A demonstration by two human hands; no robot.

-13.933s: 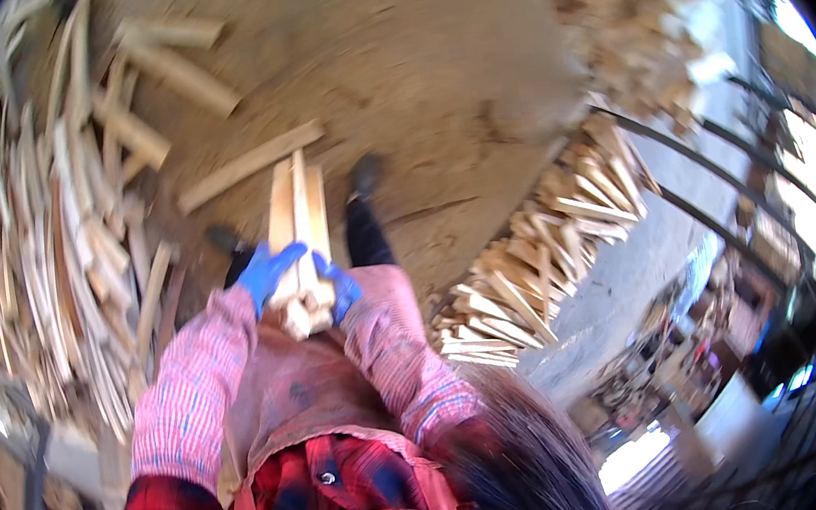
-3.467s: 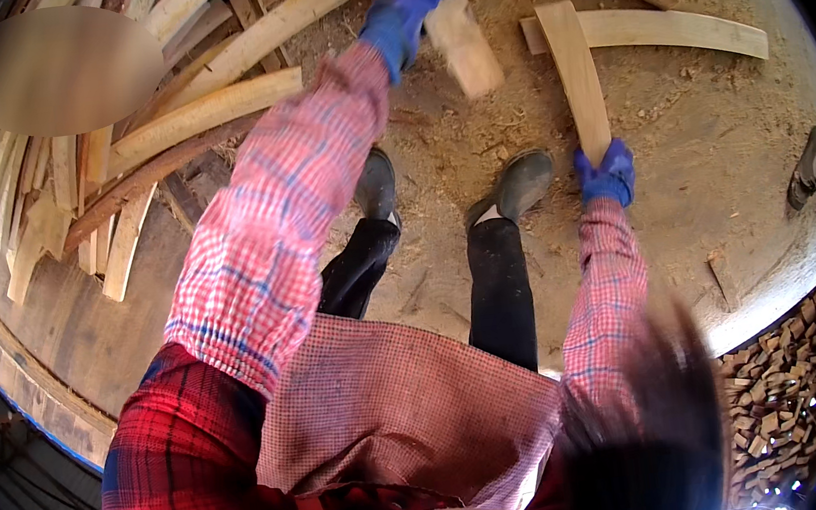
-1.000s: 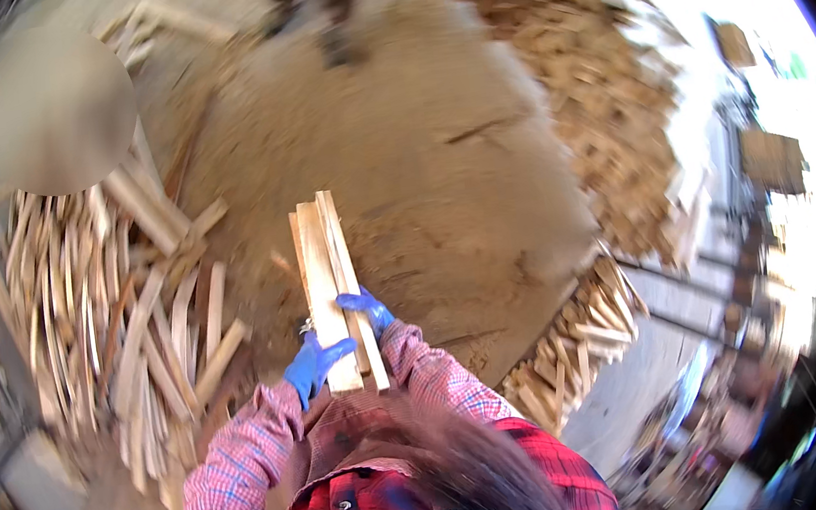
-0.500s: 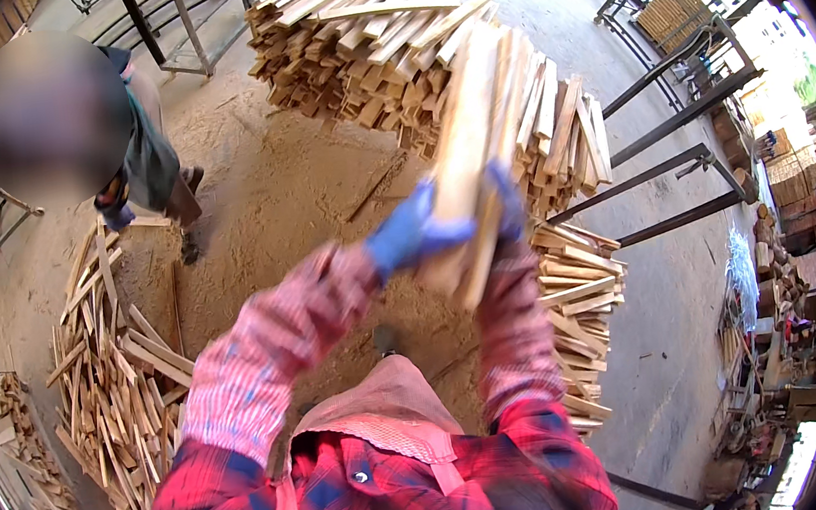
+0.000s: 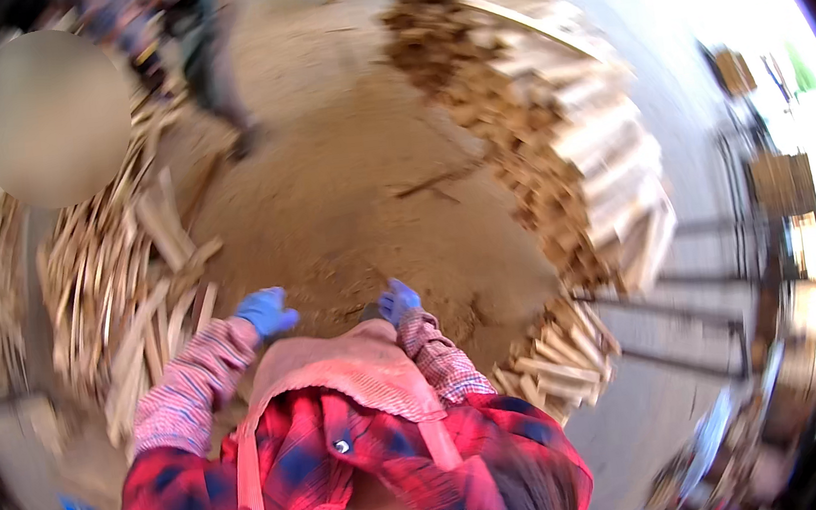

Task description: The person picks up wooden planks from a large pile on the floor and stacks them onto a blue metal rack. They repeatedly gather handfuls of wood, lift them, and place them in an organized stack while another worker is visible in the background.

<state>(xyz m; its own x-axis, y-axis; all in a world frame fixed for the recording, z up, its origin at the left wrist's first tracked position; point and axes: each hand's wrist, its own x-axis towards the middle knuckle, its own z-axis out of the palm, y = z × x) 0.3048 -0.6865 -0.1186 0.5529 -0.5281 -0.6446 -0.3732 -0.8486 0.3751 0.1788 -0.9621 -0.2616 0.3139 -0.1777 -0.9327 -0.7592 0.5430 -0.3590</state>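
Note:
My left hand [image 5: 269, 313], in a blue glove, is held out in front of my apron [image 5: 335, 364] with its fingers loosely apart and nothing in it. My right hand [image 5: 398, 301], gloved the same, hangs at the apron's right edge, its fingers slightly bent and no piece of wood in it. The closest thing to the left hand is a loose heap of wood strips [image 5: 111, 299] on the left. A long stack of wood strips [image 5: 555, 127] curves along the right, blurred by motion, and a smaller stack [image 5: 566, 358] lies nearer on that side.
Sawdust-covered ground [image 5: 349, 181] lies between the heap and the stack. A thin stick [image 5: 440, 179] rests on it. Another person [image 5: 210, 66] stands beyond the heap at the far left. Dark metal frames [image 5: 677, 315] stand behind the stacks on the right.
The wood strips that both hands held over the stack are out of my hands. Both hands have come back close to my body, and the view has turned left.

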